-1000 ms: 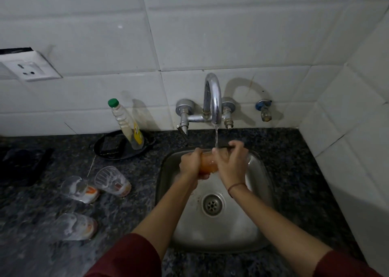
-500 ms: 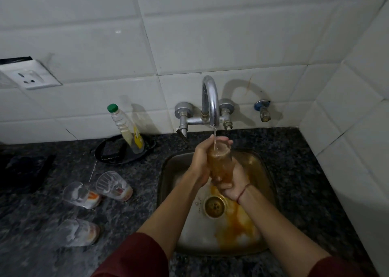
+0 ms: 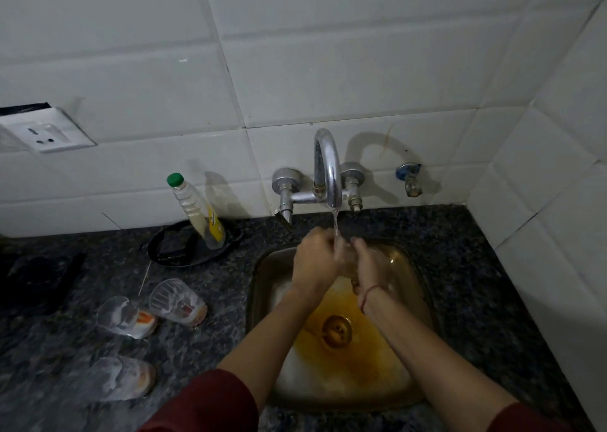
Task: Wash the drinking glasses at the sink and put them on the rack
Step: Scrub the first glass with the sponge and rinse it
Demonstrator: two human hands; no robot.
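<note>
The left hand (image 3: pixel 313 262) and right hand (image 3: pixel 369 265) both curl round a glass (image 3: pixel 345 260) under the running tap (image 3: pixel 325 164), above a stained sink (image 3: pixel 420 287) in a dark counter (image 3: pixel 476 284) against white tiles (image 3: pixel 328 70).

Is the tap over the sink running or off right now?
Running. A thin stream of water falls from the tap onto the glass held between the left hand and right hand, over the sink.
</note>
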